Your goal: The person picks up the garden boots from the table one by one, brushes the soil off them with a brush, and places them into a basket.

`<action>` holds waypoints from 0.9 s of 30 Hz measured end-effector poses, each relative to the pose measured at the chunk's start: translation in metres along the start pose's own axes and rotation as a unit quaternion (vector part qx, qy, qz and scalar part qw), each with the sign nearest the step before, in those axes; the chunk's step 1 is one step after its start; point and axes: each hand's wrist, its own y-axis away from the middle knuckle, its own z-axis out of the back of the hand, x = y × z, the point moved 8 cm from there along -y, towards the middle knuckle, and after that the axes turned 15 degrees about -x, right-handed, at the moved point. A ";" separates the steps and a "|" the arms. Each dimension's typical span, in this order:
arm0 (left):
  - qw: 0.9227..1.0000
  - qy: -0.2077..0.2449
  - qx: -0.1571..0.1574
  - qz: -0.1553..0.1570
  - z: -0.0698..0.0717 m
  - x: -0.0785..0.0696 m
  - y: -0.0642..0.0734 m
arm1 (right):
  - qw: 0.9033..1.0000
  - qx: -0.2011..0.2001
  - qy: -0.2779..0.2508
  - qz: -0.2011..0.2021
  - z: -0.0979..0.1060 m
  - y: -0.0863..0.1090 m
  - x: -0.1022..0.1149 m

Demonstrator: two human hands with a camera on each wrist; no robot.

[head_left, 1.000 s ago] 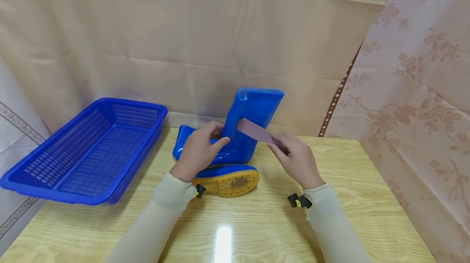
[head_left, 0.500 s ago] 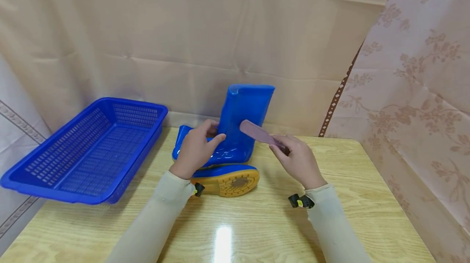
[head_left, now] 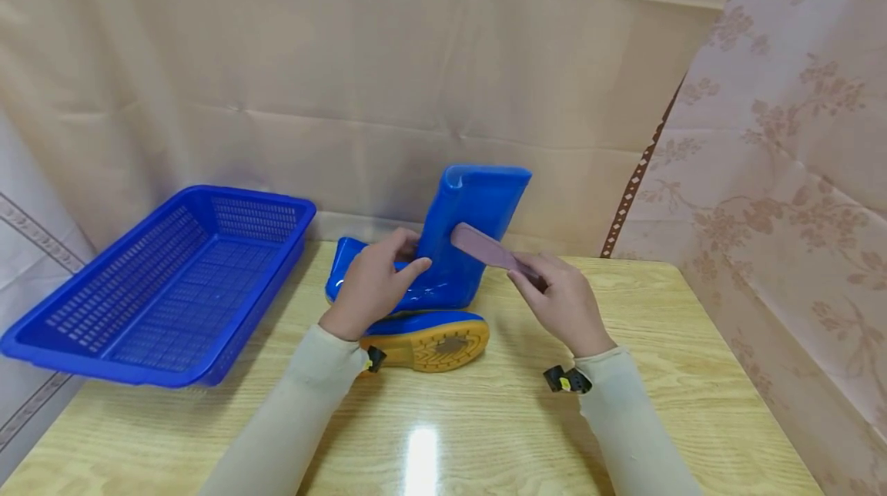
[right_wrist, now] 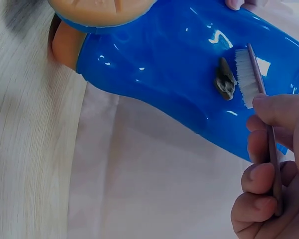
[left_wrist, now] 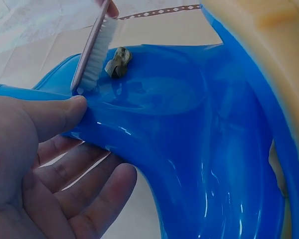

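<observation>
A glossy blue rain boot (head_left: 478, 203) stands with its shaft tilted to the right. My left hand (head_left: 374, 280) holds the shaft's near edge, the thumb in front and the fingers behind it. In my right hand (head_left: 557, 299) is a scrub brush (head_left: 481, 246) with a mauve back and handle, gripped by the handle. Its white bristles (right_wrist: 244, 77) face the shaft, beside a grey-brown clump (right_wrist: 224, 79) stuck there. A second boot's yellow sole (head_left: 443, 343) lies sideways in front. Left of the shaft, my left hand partly hides more blue boot surface.
A blue plastic basket (head_left: 208, 365) with mesh walls stands on the left of the wooden table (head_left: 527, 434). Behind the table hangs a beige cloth (head_left: 360, 80), with a floral cloth (head_left: 797, 172) along the right side.
The boot's shaft swung left and upright half a second ago and now leans right again, with my left hand following slightly. The brush has barely moved.
</observation>
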 end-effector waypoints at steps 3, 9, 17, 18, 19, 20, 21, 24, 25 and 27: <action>1.000 -0.002 -0.003 -0.009 0.000 -0.002 0.000 | 1.000 0.001 -0.002 -0.002 0.000 0.000 0.000; 1.000 -0.005 -0.014 0.004 0.002 0.001 0.000 | 1.000 0.017 0.015 -0.021 -0.002 0.001 -0.006; 0.999 -0.003 -0.020 0.026 0.004 0.008 -0.002 | 0.998 0.049 0.024 -0.045 -0.003 0.000 -0.013; 0.999 -0.002 -0.020 0.026 0.004 0.008 -0.002 | 0.997 0.052 0.024 -0.047 -0.002 0.000 -0.014; 0.999 -0.002 -0.020 0.027 0.004 0.008 -0.003 | 0.997 0.056 0.024 -0.049 -0.001 0.000 -0.015; 0.999 -0.002 -0.020 0.027 0.004 0.008 -0.003 | 0.997 0.059 0.025 -0.050 0.000 0.000 -0.016; 0.999 -0.001 -0.019 0.027 0.004 0.008 -0.003 | 0.997 0.060 0.025 -0.051 0.000 0.000 -0.017; 0.999 0.002 -0.016 0.028 0.003 0.008 -0.002 | 0.997 0.056 0.023 -0.047 0.002 -0.001 -0.017; 1.000 0.002 -0.014 0.028 0.003 0.008 -0.002 | 0.998 0.052 0.020 -0.043 0.002 -0.001 -0.016; 1.000 0.005 -0.009 0.024 0.002 0.006 -0.001 | 0.999 0.037 0.012 -0.033 0.004 -0.001 -0.013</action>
